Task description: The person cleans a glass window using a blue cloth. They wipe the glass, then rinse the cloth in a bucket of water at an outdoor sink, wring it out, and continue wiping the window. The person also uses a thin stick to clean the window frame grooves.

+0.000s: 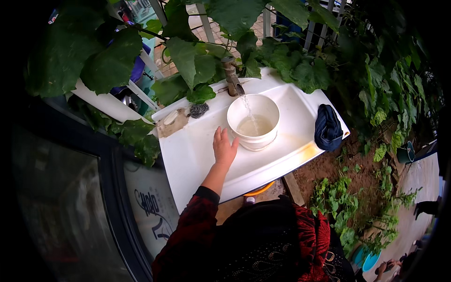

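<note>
Water runs from a worn metal faucet (231, 77) into a white plastic bucket (254, 139) that stands in a white sink (197, 155). The bucket is partly filled with slightly cloudy water. Just left of the bucket, my left hand (224, 148) is held over the basin with its fingers apart and nothing in them. My right hand is out of view. A dark blue folded cloth (328, 128) hangs over the sink's right edge. On the back left ledge lie a dark scouring pad (199, 110) and a whitish bar, perhaps soap (171, 117).
Broad-leaved vines (282, 63) and a metal fence (206, 23) border the sink's back. A dark-framed glass door (141, 197) stands at left. Plants and soil (352, 169) lie at right. At lower right are a turquoise basin (370, 260) and another person's hands.
</note>
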Demonstrator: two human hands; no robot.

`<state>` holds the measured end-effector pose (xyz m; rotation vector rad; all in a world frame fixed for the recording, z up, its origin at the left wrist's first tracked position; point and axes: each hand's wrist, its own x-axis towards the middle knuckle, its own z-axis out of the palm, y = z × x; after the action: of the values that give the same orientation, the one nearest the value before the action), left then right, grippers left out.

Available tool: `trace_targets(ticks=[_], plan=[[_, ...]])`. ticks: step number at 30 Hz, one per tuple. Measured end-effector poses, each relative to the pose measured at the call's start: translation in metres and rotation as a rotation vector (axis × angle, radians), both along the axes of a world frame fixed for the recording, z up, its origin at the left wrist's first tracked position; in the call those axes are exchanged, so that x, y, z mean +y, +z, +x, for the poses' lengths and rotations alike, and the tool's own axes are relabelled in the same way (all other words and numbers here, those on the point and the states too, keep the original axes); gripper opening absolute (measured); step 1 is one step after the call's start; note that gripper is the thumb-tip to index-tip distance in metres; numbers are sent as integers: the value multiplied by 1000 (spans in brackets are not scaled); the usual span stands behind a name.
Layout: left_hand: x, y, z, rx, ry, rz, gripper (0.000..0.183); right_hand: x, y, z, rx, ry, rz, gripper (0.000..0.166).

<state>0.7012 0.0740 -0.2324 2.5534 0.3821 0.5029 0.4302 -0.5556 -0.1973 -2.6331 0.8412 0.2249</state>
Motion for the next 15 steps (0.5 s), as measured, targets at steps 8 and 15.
trace_targets(ticks=[8, 15], plan=[[38, 6, 43, -95, -14, 123, 44, 68, -99, 18, 156, 65, 182, 38], [84, 20, 160, 82, -151, 361, 29, 146, -126, 23, 442, 127, 371, 39]])
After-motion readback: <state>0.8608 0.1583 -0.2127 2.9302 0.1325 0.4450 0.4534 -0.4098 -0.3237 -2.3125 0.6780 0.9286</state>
